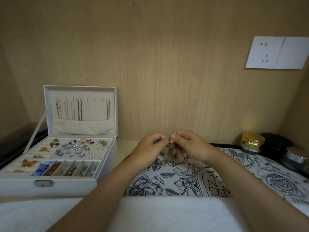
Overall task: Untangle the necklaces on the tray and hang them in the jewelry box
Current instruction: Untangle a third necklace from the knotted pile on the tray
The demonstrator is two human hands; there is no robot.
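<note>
Necklaces [170, 152]: a tangled bunch, pinched between my two hands above the tray [184, 178].
Left hand [150, 144] and right hand [189, 144] both had fingertips closed on the knot; chains trailed onto the tray. Box [66, 164] stood open at left, several chains hung in its lid.

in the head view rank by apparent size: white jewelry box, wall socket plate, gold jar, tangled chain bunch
1. White open jewelry box
2. White wall socket plate
3. Gold-banded jar
4. Tangled bunch of necklace chains, partly hidden by the hands, so least certain
</note>
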